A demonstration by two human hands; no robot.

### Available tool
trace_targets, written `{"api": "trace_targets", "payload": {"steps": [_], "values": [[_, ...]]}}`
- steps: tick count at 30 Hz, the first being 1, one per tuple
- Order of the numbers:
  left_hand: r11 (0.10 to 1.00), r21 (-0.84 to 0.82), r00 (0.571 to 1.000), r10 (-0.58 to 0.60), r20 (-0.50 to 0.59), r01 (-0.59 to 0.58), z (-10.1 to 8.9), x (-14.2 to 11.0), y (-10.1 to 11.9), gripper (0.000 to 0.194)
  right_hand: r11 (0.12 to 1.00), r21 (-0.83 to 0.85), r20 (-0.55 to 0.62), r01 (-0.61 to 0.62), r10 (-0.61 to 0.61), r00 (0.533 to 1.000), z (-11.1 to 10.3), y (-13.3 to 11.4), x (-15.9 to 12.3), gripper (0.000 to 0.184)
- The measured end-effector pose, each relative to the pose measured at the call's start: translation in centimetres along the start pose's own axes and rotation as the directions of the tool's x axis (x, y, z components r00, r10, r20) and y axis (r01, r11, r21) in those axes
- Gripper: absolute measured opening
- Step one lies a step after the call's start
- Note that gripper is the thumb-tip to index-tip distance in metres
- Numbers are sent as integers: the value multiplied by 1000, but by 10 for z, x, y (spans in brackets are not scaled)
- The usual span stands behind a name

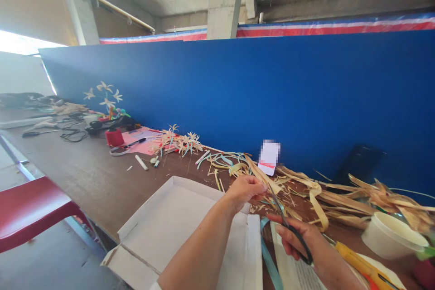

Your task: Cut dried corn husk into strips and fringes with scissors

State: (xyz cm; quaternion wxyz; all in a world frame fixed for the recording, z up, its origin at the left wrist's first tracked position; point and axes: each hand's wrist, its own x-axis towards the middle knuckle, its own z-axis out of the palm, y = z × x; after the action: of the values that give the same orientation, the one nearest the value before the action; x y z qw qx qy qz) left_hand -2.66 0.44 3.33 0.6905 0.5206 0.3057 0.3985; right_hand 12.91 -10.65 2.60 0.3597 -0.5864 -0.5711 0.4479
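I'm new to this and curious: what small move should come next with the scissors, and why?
Perhaps a careful snip of the pale strip: the right hand holds the scissors, and their blades reach up to the strip, close beside the fingertips of the left hand.

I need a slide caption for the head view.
Left hand pinches a pale strip; right hand holds scissors close by, over a cluttered table.

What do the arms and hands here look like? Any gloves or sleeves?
The left hand and right hand are ungloved, with no watch or bracelet showing. Both forearms look bare; a pale edge by the left one may be a sleeve.
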Motion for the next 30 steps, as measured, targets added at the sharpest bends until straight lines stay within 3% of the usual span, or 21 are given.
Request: {"api": "trace_targets", "payload": {"steps": [13, 27, 30], "values": [[999, 43, 1000, 17, -6, -16, 1, 0, 1, 37, 999, -48, 3, -6, 6, 1000, -2, 7, 4, 55], [999, -33, 1000, 5, -6, -5, 0, 0, 0, 41, 1000, -13, -20, -18, 18, 1000, 0, 4, 4, 57], [998, -52, 1000, 21, -1, -21, 2, 0, -1, 41, 999, 44, -113, 8, -3, 994, 1, 4, 7, 53]]}}
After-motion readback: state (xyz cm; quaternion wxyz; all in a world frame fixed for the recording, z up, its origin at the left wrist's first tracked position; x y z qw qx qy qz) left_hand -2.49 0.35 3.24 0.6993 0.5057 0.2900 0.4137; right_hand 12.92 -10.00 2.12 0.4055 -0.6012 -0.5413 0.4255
